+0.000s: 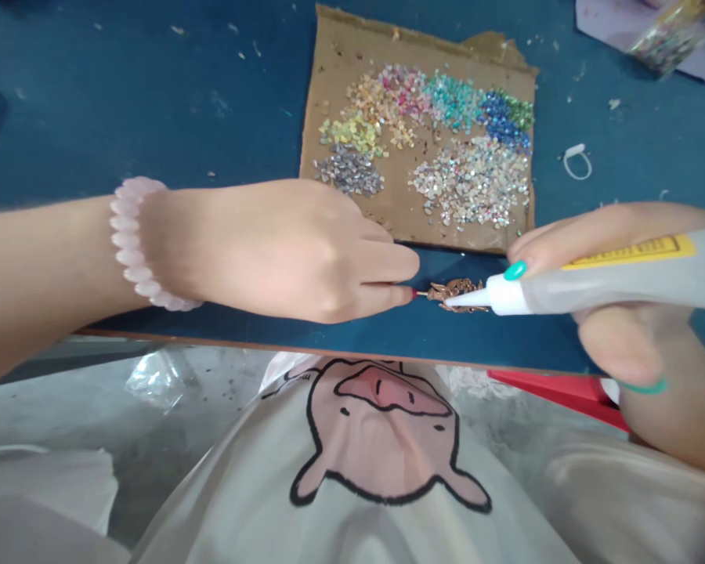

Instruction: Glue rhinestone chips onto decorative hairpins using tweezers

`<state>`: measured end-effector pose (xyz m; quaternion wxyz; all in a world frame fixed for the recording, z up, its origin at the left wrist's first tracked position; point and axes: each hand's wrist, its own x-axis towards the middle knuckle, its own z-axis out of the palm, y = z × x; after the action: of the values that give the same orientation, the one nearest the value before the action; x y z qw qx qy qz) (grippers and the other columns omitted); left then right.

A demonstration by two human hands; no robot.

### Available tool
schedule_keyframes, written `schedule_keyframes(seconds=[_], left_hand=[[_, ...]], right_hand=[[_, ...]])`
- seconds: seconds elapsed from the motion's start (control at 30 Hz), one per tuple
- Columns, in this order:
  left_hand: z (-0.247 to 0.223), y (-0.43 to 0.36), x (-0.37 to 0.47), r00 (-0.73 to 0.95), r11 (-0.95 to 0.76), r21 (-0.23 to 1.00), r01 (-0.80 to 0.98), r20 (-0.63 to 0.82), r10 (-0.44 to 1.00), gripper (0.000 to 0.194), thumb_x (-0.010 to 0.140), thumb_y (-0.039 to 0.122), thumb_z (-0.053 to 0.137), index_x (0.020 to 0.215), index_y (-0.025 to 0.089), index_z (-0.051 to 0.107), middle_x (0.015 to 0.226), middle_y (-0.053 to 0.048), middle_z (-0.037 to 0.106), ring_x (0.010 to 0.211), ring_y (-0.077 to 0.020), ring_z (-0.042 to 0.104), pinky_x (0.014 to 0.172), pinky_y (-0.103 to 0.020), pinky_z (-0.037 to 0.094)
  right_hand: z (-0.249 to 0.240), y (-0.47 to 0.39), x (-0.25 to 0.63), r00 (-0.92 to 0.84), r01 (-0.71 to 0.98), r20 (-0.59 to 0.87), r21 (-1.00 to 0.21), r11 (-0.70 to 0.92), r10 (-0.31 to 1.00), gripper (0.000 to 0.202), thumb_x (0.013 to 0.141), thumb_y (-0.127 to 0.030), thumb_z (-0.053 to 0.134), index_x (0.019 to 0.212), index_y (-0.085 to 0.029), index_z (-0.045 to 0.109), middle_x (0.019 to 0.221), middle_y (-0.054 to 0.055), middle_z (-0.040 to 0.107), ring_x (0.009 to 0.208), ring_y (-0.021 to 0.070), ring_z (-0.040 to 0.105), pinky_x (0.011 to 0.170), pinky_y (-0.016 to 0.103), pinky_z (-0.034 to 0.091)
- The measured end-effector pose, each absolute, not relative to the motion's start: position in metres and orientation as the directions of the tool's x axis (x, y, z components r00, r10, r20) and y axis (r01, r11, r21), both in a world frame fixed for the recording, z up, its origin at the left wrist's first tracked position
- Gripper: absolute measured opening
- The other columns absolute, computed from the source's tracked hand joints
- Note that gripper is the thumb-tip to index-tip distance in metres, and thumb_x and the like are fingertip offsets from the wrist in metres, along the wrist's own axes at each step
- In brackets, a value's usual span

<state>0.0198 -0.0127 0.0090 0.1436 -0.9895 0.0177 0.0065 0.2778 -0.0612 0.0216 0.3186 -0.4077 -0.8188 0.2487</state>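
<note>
My left hand (323,251), with a pink bead bracelet at the wrist, pinches the thin stem of a copper-coloured metal ornament (458,288) near the table's front edge. My right hand (611,235) is wrapped round a translucent glue bottle (599,282) with a yellow label. The bottle's white nozzle points left, and its tip is at the ornament; whether they touch I cannot tell. Behind both hands lies a cardboard sheet (396,172) with small chips sorted by colour: grey, yellow, peach, pink, teal, blue, green and a large whitish pile (475,182).
The blue table (211,110) ends just in front of my hands. A white plastic loop (576,161) lies right of the cardboard. At the back right, a container of chips (673,39) rests on a purple sheet (608,27). Something red (558,392) is below the table edge.
</note>
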Motion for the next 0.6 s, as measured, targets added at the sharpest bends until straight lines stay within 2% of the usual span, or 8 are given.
schedule_keyframes(seconds=[0.07, 0.13, 0.2, 0.3, 0.47, 0.6], left_hand=[[0.0092, -0.0127, 0.0207, 0.997, -0.958, -0.282, -0.046, -0.073, -0.027, 0.053, 0.071, 0.026, 0.04, 0.115, 0.054, 0.053, 0.086, 0.01, 0.067, 0.063, -0.0235, 0.056, 0.047, -0.039, 0.054], [0.0102, -0.0128, 0.0215, 0.994, -0.954, -0.294, -0.061, -0.102, -0.033, 0.057, 0.067, 0.029, 0.041, 0.117, 0.055, 0.051, 0.086, 0.011, 0.067, 0.065, -0.024, 0.057, 0.048, -0.038, 0.055], [0.0121, -0.0131, 0.0221, 0.988, -0.952, -0.299, -0.069, -0.156, -0.022, 0.059, 0.065, 0.031, 0.04, 0.118, 0.056, 0.05, 0.086, 0.011, 0.067, 0.067, -0.025, 0.058, 0.051, -0.039, 0.055], [0.0147, -0.0131, 0.0226, 0.976, -0.952, -0.296, -0.08, -0.217, -0.015, 0.061, 0.064, 0.034, 0.04, 0.12, 0.055, 0.048, 0.088, 0.011, 0.069, 0.073, -0.0259, 0.061, 0.057, -0.039, 0.056], [0.0148, -0.0122, 0.0225, 0.979, -0.949, -0.303, -0.092, -0.202, -0.03, 0.056, 0.067, 0.033, 0.04, 0.119, 0.051, 0.052, 0.09, 0.01, 0.069, 0.071, -0.0238, 0.061, 0.059, -0.036, 0.058], [0.0146, -0.0132, 0.0204, 0.975, -0.944, -0.318, -0.093, -0.223, -0.022, 0.057, 0.065, 0.034, 0.041, 0.116, 0.056, 0.052, 0.089, 0.012, 0.068, 0.074, -0.0249, 0.061, 0.059, -0.037, 0.058]], right_hand=[[0.022, -0.0616, 0.2787, -0.479, 0.505, 0.317, -0.663, 0.552, 0.819, 0.048, 0.067, -0.071, 0.054, 0.077, -0.025, 0.064, 0.062, -0.004, 0.065, 0.049, 0.0074, 0.054, 0.04, 0.024, 0.042], [0.0216, -0.0621, 0.2787, -0.527, 0.455, 0.34, -0.662, 0.596, 0.779, 0.041, 0.076, -0.063, 0.053, 0.077, -0.024, 0.064, 0.064, -0.005, 0.066, 0.051, 0.0054, 0.054, 0.04, 0.021, 0.041], [0.0199, -0.0623, 0.2777, -0.522, 0.469, 0.362, -0.634, 0.615, 0.772, 0.036, 0.081, -0.057, 0.052, 0.079, -0.023, 0.064, 0.071, -0.006, 0.067, 0.055, 0.0047, 0.057, 0.043, 0.018, 0.046], [0.0164, -0.0622, 0.2755, -0.496, 0.518, 0.394, -0.581, 0.628, 0.774, 0.037, 0.085, -0.053, 0.048, 0.082, -0.021, 0.066, 0.073, -0.005, 0.066, 0.058, 0.0034, 0.059, 0.049, 0.015, 0.049], [0.0141, -0.0624, 0.2729, -0.494, 0.546, 0.421, -0.531, 0.648, 0.761, 0.042, 0.085, -0.055, 0.045, 0.078, -0.02, 0.067, 0.066, -0.004, 0.064, 0.054, 0.0017, 0.056, 0.048, 0.012, 0.047], [0.0144, -0.0635, 0.2712, -0.461, 0.588, 0.4, -0.531, 0.61, 0.792, 0.043, 0.085, -0.057, 0.044, 0.076, -0.022, 0.067, 0.065, -0.005, 0.062, 0.053, 0.0025, 0.056, 0.047, 0.013, 0.049]])
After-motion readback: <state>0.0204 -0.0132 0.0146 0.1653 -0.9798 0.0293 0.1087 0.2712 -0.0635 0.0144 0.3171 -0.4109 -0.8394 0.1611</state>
